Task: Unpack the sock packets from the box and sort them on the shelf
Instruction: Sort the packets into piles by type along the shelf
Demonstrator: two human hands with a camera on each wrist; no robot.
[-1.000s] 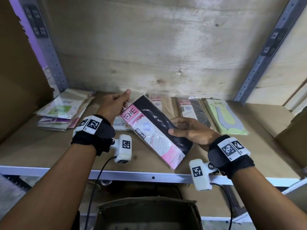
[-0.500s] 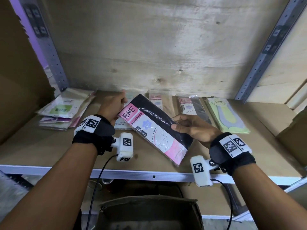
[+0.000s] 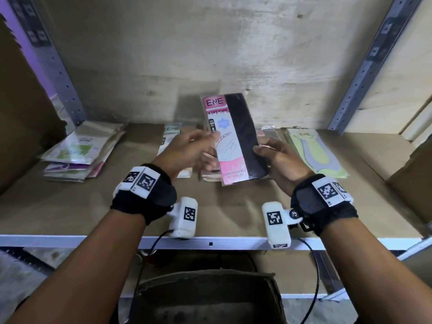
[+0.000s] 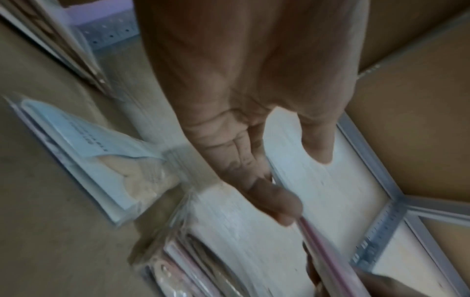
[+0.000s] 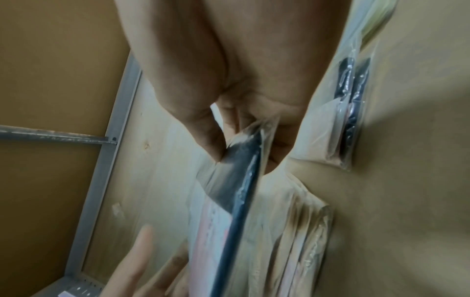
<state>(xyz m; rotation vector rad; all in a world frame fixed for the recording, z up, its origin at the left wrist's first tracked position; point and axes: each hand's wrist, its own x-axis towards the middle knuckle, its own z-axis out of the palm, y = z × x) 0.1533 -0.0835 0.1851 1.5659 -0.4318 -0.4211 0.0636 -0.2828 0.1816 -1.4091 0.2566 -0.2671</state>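
Your right hand [image 3: 278,160] has its grip on the pink-and-black ENE stocking packet [image 3: 233,139], thumb on the black front and fingers behind its lower right edge, and holds it nearly upright above the shelf [image 3: 70,206]; the right wrist view shows the same pinch on the packet's edge [image 5: 239,180]. Your left hand [image 3: 187,150] is at the packet's left edge with fingers loosely extended; the head view is blurred there, and the left wrist view shows a fingertip [image 4: 274,203] at the packet's rim, so you appear to touch it rather than grasp it. Under the raised packet, a pile of beige and pink packets [image 3: 210,177] lies on the shelf. Just left of your left hand lies a pale green ENE packet [image 3: 171,133]. At the far left is a loose stack of green and purple packets [image 3: 77,155]. To the right of your right hand lies a yellow-green packet with a grey sock shape [image 3: 315,155]. Below the shelf's front edge, the open cardboard box [image 3: 210,298] sits between your forearms.
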